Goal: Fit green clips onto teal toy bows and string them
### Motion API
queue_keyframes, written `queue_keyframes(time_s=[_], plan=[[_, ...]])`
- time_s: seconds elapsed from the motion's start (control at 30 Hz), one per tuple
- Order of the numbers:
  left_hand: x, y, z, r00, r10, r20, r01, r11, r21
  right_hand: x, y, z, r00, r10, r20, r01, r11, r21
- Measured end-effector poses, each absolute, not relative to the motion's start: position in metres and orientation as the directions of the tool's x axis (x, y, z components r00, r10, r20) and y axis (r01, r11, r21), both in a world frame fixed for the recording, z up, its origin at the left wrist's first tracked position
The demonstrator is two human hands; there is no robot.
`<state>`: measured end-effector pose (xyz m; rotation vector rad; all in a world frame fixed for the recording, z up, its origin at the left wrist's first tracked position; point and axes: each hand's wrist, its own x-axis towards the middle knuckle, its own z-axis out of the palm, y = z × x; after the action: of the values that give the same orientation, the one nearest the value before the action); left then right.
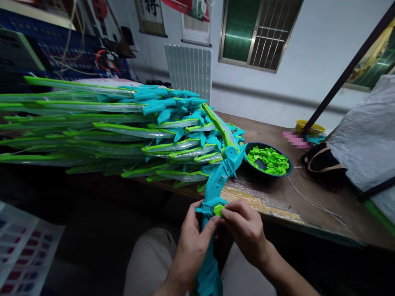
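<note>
A teal plastic toy bow [216,181] with a bright green upper limb stands upright between my knees, its lower end out of the frame. My left hand [193,240] is wrapped round the bow's middle, thumb pressed near the centre. At that spot a small green plastic piece [218,210] sits against the teal body, pinched by the fingertips of my right hand [245,228]. Whether the piece is fully seated I cannot tell. Just beyond the bow, a dark round bowl [262,174] holds many similar green pieces [270,160].
Piled on the left of the workbench [311,193] are several teal and green toy bows [160,131], overhanging its front edge. To the right lie a thin white cord [311,201], a black bag-like item [325,166] and a yellow bowl [311,128]. A dark pole [348,74] slants upward there.
</note>
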<state>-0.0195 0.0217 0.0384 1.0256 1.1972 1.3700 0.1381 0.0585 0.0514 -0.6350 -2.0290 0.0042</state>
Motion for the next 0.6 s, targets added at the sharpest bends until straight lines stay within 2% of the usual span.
queue_keyframes(time_s=[0.17,0.23,0.3,0.37,0.4,0.47,0.5,0.6], plan=[[-0.016,0.023,0.036,-0.176,0.984,-0.027,-0.162,-0.002,0.987,0.139,0.051,0.055,-0.43,0.405,0.807,0.446,0.872,-0.2],[-0.017,0.02,0.035,-0.158,0.987,-0.018,-0.155,-0.007,0.988,0.141,0.051,0.055,-0.348,0.492,0.798,0.445,0.836,-0.321],[-0.017,0.016,0.038,-0.127,0.992,0.001,-0.143,-0.02,0.989,0.145,0.053,0.055,-0.24,0.69,0.682,0.35,0.717,-0.602],[-0.017,0.009,0.044,-0.121,0.993,0.01,-0.131,-0.026,0.991,0.147,0.056,0.056,-0.268,0.877,0.399,0.116,0.44,-0.89],[-0.017,0.006,0.048,-0.137,0.991,0.013,-0.12,-0.03,0.992,0.148,0.057,0.056,-0.333,0.911,0.244,0.0,0.259,-0.966],[-0.016,0.001,0.055,-0.197,0.98,0.032,-0.067,-0.046,0.997,0.147,0.058,0.056,-0.45,0.891,0.053,-0.152,-0.019,-0.988],[-0.015,-0.001,0.057,-0.229,0.972,0.051,-0.026,-0.058,0.998,0.146,0.057,0.055,-0.467,0.884,0.025,-0.192,-0.073,-0.979],[-0.015,-0.004,0.058,-0.262,0.959,0.106,0.069,-0.091,0.994,0.14,0.051,0.051,-0.364,0.926,0.097,-0.231,0.011,-0.973]])
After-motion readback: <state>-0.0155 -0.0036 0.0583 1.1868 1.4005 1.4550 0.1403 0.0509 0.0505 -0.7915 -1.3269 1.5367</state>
